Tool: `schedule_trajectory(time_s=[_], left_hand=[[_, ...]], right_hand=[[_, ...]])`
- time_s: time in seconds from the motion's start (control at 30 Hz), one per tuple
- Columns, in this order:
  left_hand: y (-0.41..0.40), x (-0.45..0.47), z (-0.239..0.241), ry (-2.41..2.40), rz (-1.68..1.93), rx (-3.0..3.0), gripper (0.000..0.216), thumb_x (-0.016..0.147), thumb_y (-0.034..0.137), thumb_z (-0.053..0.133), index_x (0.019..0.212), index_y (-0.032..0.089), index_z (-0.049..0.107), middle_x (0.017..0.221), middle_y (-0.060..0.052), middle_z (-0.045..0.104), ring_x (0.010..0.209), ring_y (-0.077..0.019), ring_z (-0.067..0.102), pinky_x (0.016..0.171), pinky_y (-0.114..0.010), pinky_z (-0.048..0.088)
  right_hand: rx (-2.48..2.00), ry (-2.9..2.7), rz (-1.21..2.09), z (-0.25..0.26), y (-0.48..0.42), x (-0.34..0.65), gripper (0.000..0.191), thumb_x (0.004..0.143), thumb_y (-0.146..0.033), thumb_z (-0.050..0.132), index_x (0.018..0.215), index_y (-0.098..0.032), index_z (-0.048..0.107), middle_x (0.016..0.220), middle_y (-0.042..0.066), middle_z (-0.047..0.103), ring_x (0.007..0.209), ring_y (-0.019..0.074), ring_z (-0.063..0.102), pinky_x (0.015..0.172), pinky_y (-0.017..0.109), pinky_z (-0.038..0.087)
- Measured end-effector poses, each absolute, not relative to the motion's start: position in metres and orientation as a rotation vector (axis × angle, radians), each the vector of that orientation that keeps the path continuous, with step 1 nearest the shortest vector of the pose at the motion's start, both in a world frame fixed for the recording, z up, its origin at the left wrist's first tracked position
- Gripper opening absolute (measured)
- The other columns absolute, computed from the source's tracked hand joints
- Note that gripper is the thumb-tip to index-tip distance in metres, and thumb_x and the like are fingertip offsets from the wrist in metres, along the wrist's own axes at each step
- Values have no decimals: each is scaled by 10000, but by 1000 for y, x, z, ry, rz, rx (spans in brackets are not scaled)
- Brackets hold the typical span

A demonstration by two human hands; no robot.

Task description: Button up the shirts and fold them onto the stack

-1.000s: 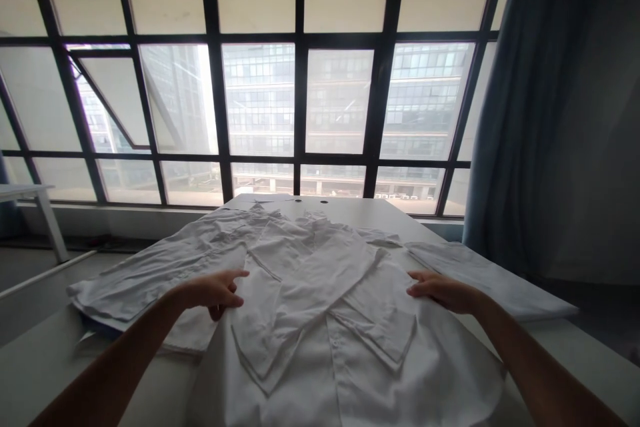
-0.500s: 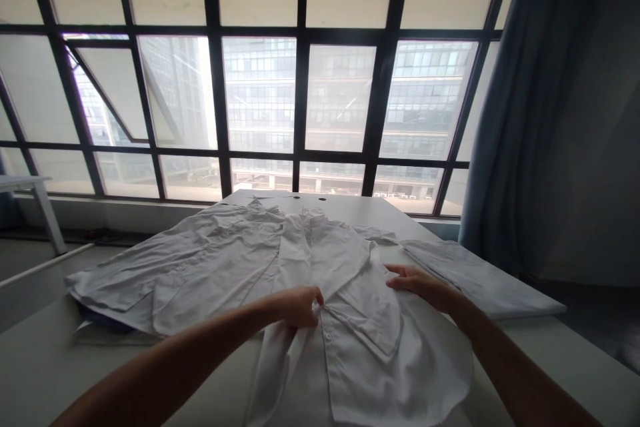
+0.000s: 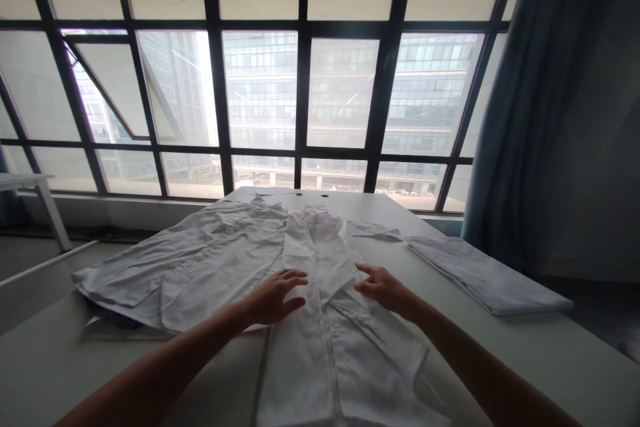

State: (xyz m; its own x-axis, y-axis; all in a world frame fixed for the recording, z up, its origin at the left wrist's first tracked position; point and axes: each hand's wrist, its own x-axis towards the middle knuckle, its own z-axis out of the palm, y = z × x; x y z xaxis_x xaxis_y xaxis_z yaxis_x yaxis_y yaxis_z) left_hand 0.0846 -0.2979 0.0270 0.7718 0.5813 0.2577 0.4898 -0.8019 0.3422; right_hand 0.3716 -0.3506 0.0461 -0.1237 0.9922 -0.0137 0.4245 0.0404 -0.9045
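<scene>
A white shirt [image 3: 327,347] lies on the white table [image 3: 540,353] in front of me, both sides folded inward into a narrow strip. My left hand [image 3: 275,293] rests flat on the shirt's left folded edge with fingers spread. Just right of it, my right hand [image 3: 383,288] lies open on the right folded edge. Neither hand grips the cloth.
A pile of spread white shirts [image 3: 185,263] lies to the left, partly under the folded one. A folded white garment [image 3: 487,273] sits at the right. Behind the table are a large window [image 3: 300,87], a blue curtain [image 3: 530,120] and another table [image 3: 30,190] at far left.
My left hand pulled the shirt's left side over toward the middle and let go. My right hand moved inward as the right side folded in. Both hands now lie flat close together.
</scene>
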Motion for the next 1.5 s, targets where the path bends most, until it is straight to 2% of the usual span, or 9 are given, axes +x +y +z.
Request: schedule_trajectory(time_s=[0.1, 0.23, 0.6, 0.8, 0.87, 0.93, 1.07, 1.23, 1.5], left_hand=[[-286, 79, 14, 868, 418, 2751, 506, 933, 387, 504, 1383, 156, 507, 1518, -131, 404, 1429, -272, 316, 1171, -450, 279], [-280, 80, 4, 857, 341, 2743, 563, 965, 442, 433, 1441, 143, 441, 1544, -142, 350, 1451, -272, 270, 1189, -458, 235], [-279, 79, 1, 797, 169, 2736, 792, 917, 664, 394, 1517, 151, 320, 1586, -161, 213, 1481, -304, 136, 1198, -476, 120], [-285, 79, 8, 807, 59, 2762, 887, 871, 746, 387, 1538, 174, 268, 1602, -155, 142, 1481, -343, 74, 1188, -508, 98], [-289, 79, 11, 771, 20, 2782, 932, 828, 784, 420, 1546, 215, 249, 1607, -139, 120, 1475, -376, 54, 1178, -546, 92], [-295, 80, 12, 715, 14, 2812, 970, 791, 808, 450, 1549, 242, 238, 1608, -132, 123, 1469, -401, 63, 1167, -580, 88], [-306, 83, 11, 633, 29, 2870, 1018, 776, 818, 456, 1556, 212, 210, 1599, -166, 147, 1467, -401, 111, 1159, -603, 85], [-314, 85, 13, 628, -18, 2870, 1020, 801, 810, 416, 1563, 177, 169, 1599, -195, 101, 1464, -418, 79, 1141, -641, 85], [-317, 86, 16, 630, -44, 2818, 1032, 771, 820, 458, 1564, 234, 156, 1602, -183, 66, 1459, -433, 32, 1115, -688, 49]], right_hand=[[-1511, -1705, 1030, 26, -347, 349, 772, 755, -299, 629, 1466, -96, 405, 479, -104, 480, 366, 68, 372, 354, 178, 301], [-1557, -1809, 979, 12, -344, 334, 803, 768, -284, 607, 1494, -70, 337, 478, -114, 463, 374, 71, 372, 357, 178, 284], [-1562, -1975, 847, 12, -353, 319, 674, 804, -221, 566, 1438, -42, 429, 528, -83, 510, 472, 77, 418, 451, 182, 332], [-1477, -2107, 1185, 16, -360, 319, 612, 896, -494, 519, 1376, -114, 522, 623, 2, 655, 443, 122, 544, 458, 232, 437], [-1433, -2151, 905, 17, -359, 323, 526, 905, -503, 508, 1249, -127, 635, 730, 58, 705, 597, 172, 640, 600, 292, 519], [-1380, -2228, 500, 15, -356, 327, 489, 868, -473, 579, 1220, -144, 662, 1009, 131, 725, 928, 259, 673, 858, 395, 520], [-1322, -2493, 258, 7, -352, 335, 657, 879, -500, 569, 1455, -204, 457, 1510, 144, 418, 1400, 316, 358, 1163, 505, 247], [-1283, -2663, 402, 9, -358, 340, 864, 884, -647, 483, 1553, -165, 226, 1599, 158, 192, 1481, 313, 154, 1199, 516, 129], [-1077, -2860, 390, 23, -381, 361, 906, 858, -666, 516, 1561, -212, 167, 1608, 161, 117, 1481, 330, 106, 1184, 557, 122]])
